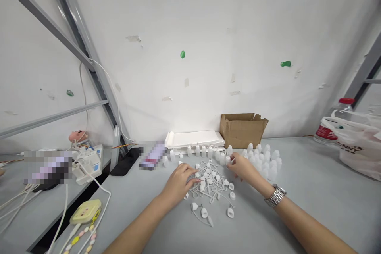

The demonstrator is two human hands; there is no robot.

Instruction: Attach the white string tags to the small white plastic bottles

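Observation:
My left hand [179,182] is at the left side of a pile of small white caps with looped straps [212,180]. Its thumb and fingers are apart over the pile's edge, and I make out nothing held between them. At the pile's far right, my right hand [243,168] has its fingers closed around a small white bottle [228,159], partly hidden by the fingertips. A row of similar small bottles [203,151] stands behind the pile. To the right of my right hand, several translucent bottles [266,160] stand in a cluster. A few caps [230,212] lie nearer to me.
A cardboard box [244,131] and a flat white stack [195,139] stand against the wall. Phones [126,162] lie at left, near a power strip [89,162], cables and a yellow case [85,211]. A plastic bag [357,147] and a red-capped bottle [326,133] are at right.

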